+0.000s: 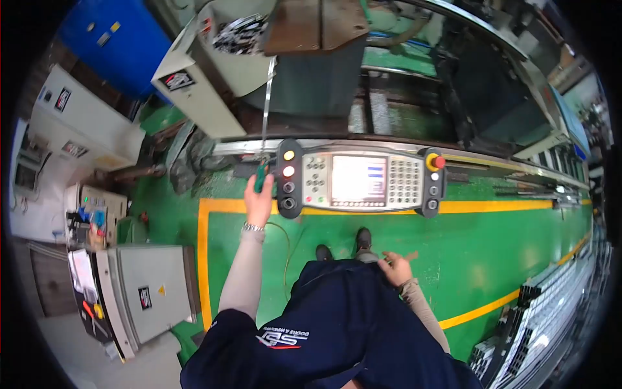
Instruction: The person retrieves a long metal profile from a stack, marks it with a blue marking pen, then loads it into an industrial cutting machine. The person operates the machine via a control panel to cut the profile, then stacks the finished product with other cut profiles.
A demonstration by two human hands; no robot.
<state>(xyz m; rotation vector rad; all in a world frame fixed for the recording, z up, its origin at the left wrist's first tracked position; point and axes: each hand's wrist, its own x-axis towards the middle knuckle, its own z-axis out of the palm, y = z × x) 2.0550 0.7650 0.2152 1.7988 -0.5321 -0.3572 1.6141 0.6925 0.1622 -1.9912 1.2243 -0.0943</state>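
My left hand (259, 206) is closed around the green handle (260, 177) of a tool with a long, thin metal rod (267, 97). The rod reaches away from me, up to the machine's bin of metal scraps. Just right of this hand is a control panel (359, 181) with a lit screen, rows of buttons and a red emergency stop knob (439, 162). My right hand (396, 268) hangs low by my right side, its fingers curled. A thin brownish thing sticks out beside them, too small and blurred to name.
Metal scraps (240, 34) fill a bin at the machine's upper left. Grey cabinets (152, 292) stand to the left, and a blue cabinet (113, 42) behind. Metal profiles (538, 318) are stacked at lower right. Yellow lines (204, 259) mark the green floor (479, 253).
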